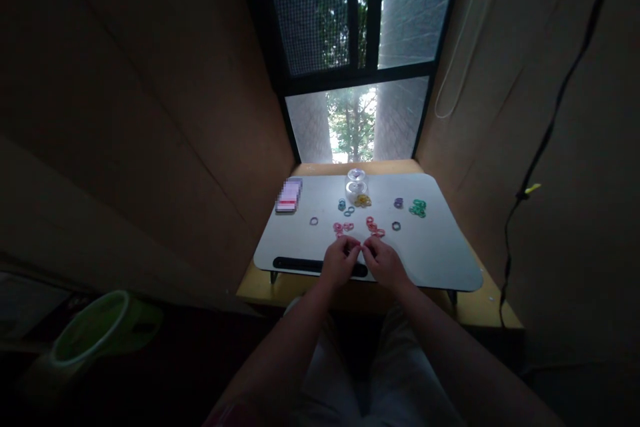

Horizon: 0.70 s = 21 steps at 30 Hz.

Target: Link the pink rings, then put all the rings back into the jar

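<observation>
My left hand (340,260) and my right hand (385,263) meet at the fingertips above the front part of a white lap table (430,253). Both are closed in a pinch; what lies between the fingers is too small and hidden to make out. Just beyond my left fingers are pink rings (338,227), which resemble small hair ties. Red-orange rings (371,225) lie beyond my right fingers. Farther back are blue rings (342,204), yellow rings (363,201), purple rings (399,203) and green rings (418,207). Single rings are a pale purple one (314,221) and a dark one (396,226).
Clear round containers (356,187) stand at the table's back middle. A phone-like flat object (289,195), blurred out, lies back left. A black slot strip (299,265) runs along the front edge. A green bin (107,330) is low at left; a black cord (543,147) hangs at right.
</observation>
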Each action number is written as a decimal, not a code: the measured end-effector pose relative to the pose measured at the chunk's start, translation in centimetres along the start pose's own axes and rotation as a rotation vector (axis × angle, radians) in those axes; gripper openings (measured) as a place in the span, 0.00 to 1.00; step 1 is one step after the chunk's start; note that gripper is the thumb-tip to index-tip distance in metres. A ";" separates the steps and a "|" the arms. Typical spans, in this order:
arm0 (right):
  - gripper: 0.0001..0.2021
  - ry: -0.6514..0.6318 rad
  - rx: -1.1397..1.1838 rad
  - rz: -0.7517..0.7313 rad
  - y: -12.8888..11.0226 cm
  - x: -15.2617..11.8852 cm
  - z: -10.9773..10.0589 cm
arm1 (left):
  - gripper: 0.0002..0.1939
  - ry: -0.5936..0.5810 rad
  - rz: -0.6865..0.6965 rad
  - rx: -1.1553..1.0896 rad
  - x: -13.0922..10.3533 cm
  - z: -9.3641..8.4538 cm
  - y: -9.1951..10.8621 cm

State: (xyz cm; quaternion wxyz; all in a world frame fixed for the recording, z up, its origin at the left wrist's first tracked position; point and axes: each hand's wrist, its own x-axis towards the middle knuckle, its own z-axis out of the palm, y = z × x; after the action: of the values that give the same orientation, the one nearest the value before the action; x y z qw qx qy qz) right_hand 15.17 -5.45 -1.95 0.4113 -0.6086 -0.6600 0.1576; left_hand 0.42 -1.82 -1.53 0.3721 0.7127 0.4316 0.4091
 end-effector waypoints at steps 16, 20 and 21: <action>0.10 -0.001 0.011 0.001 -0.2 0.0 -0.1 | 0.10 0.008 -0.013 -0.004 -0.1 -0.1 -0.2; 0.09 -0.005 0.006 -0.006 -0.2 0.0 -0.1 | 0.09 0.019 -0.026 -0.001 0.0 0.0 -0.3; 0.09 -0.004 0.004 -0.011 -0.2 0.0 -0.1 | 0.08 0.019 -0.024 0.000 0.0 0.0 -0.3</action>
State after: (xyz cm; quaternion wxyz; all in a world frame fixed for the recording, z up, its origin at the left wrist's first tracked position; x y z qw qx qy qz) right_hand 15.12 -5.53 -1.80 0.4119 -0.6040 -0.6637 0.1581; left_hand 0.31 -1.75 -1.74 0.3729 0.7036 0.4434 0.4114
